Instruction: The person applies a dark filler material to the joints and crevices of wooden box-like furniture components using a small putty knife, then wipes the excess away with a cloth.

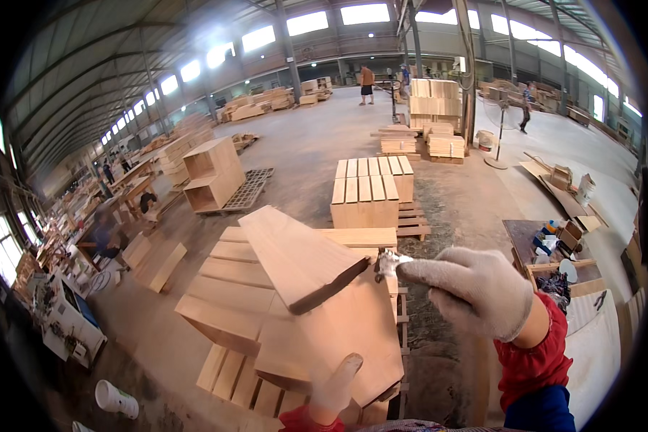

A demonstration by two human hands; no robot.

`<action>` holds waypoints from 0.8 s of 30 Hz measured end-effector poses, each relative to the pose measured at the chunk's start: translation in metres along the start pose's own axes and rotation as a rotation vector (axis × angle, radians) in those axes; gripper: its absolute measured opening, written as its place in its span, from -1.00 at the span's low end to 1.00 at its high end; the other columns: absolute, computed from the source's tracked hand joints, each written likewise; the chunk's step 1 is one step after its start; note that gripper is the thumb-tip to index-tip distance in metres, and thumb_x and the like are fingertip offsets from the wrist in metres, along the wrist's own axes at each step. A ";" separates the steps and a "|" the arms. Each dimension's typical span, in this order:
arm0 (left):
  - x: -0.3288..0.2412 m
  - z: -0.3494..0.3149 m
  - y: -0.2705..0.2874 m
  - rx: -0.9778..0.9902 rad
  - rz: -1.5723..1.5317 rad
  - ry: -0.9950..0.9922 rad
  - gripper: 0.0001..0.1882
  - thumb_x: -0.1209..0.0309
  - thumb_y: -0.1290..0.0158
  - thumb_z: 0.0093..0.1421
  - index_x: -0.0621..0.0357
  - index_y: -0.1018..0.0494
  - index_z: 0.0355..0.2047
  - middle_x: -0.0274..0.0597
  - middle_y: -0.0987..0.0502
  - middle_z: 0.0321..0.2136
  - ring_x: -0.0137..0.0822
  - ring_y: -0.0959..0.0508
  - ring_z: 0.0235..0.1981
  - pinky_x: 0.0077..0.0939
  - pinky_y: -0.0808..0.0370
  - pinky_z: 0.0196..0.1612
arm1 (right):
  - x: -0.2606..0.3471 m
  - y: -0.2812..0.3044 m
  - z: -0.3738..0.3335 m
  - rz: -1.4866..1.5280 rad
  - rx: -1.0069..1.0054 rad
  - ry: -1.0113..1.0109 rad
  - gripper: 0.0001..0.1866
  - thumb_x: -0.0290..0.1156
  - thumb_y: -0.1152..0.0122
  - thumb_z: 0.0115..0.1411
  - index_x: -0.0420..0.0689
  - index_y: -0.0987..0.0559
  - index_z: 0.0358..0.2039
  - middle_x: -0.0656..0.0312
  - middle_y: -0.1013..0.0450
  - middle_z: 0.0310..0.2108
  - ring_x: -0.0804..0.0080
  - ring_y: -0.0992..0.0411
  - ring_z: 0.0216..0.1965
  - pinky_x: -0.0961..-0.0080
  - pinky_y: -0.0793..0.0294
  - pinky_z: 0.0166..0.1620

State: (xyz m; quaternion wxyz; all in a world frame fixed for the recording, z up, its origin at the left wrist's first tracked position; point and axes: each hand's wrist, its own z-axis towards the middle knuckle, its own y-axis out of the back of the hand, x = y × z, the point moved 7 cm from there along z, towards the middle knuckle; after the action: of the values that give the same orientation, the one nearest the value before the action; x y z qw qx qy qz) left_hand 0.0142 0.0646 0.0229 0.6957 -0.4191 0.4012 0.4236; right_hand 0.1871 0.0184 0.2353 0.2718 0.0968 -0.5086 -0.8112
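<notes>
My right hand point(482, 288), in a pale work glove, pinches a small, shiny, silvery piece point(390, 263) whose exact kind I cannot make out. It sits just off the dark-edged end of a tapered wooden board point(295, 255), which lies slantwise. Under that board is a wider, smooth wooden panel point(360, 331). At its near part my left hand point(336, 385) rests, also gloved, with the thumb on top; its other fingers are hidden. Below and left are stacked wooden drawer-like boxes point(223, 306) on a slatted base.
Beyond the panel stands another slatted-top stack point(367, 191) on a pallet. To the right is a low table point(525, 241) with bottles and tools. A white bucket point(117, 398) stands on the floor at lower left. An open wooden cabinet point(214, 173) and distant people are farther back.
</notes>
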 end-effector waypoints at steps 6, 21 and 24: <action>0.001 0.000 0.000 -0.090 -0.073 0.140 -0.81 0.57 0.02 0.12 0.44 -0.38 -0.26 -0.21 -0.47 -0.38 -0.47 -0.46 -0.42 -0.61 -0.43 -0.37 | 0.013 -0.012 -0.002 0.181 -0.064 -0.068 -0.51 -0.56 -0.13 -0.04 -0.07 -0.46 0.00 0.17 -0.36 -0.55 0.21 -0.39 -0.56 0.40 -0.38 -0.49; 0.014 -0.003 0.005 -0.012 -0.069 0.145 -0.78 0.60 -0.05 0.08 0.43 -0.40 -0.23 -0.19 -0.46 -0.31 -0.43 -0.47 -0.35 -0.56 -0.45 -0.29 | 0.048 -0.016 0.019 -0.150 0.043 0.058 -0.46 -0.42 -0.22 -0.12 -0.01 -0.44 -0.02 0.25 -0.33 -0.52 0.31 -0.39 -0.58 0.45 -0.34 -0.59; 0.013 -0.004 0.002 -0.039 -0.124 0.161 -0.78 0.62 -0.02 0.10 0.43 -0.39 -0.21 -0.20 -0.46 -0.33 -0.44 -0.49 -0.38 -0.59 -0.47 -0.31 | 0.043 -0.022 0.022 -0.105 0.015 0.086 -0.46 -0.43 -0.18 -0.11 0.01 -0.43 -0.02 0.25 -0.35 -0.49 0.30 -0.41 -0.57 0.44 -0.37 -0.58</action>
State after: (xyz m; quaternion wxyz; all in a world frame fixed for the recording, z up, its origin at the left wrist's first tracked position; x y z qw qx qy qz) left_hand 0.0156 0.0651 0.0094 0.6776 -0.4894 0.4207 0.3526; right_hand 0.1339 0.0195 0.2313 0.2500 0.1602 -0.4968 -0.8155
